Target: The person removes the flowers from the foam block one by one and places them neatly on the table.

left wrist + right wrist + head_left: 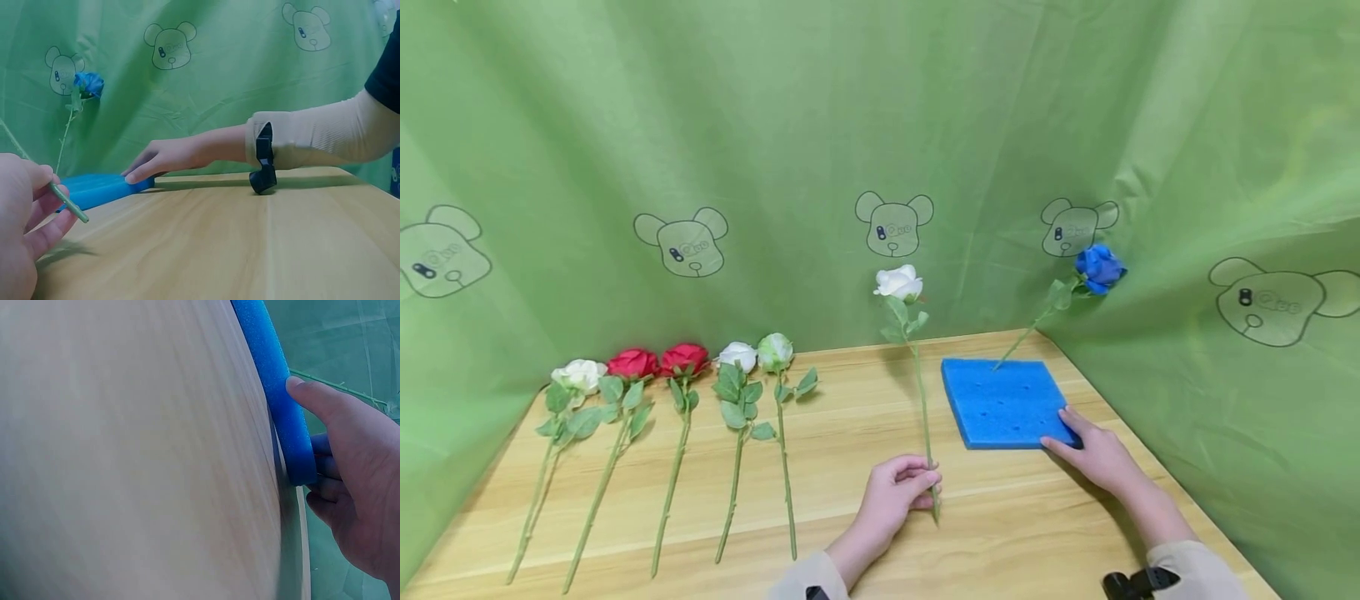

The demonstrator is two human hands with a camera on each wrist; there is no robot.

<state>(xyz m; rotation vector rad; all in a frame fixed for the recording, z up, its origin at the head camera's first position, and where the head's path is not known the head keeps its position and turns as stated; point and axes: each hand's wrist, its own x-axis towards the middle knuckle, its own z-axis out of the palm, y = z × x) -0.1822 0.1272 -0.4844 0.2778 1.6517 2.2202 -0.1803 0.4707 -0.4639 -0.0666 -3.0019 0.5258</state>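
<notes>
My left hand [891, 496] pinches the lower stem of a white rose [898, 284], held nearly upright with its bloom at the top. In the left wrist view the cut end of the green stem [74, 209] sticks out past the fingers. My right hand [1103, 457] grips the near right corner of a blue foam block [1000, 429], with the thumb on its front edge and the fingers along its right side. A blue rose [1100, 268] stands in the block's far edge, leaning right. Several small holes mark the block's top.
To the left lie a cream rose [580, 377], two red roses [632, 363], a white rose [737, 357] and a pale green rose [775, 352], stems toward me. All rest on a wooden table [850, 417]. Green curtains [790, 125] stand behind and at both sides.
</notes>
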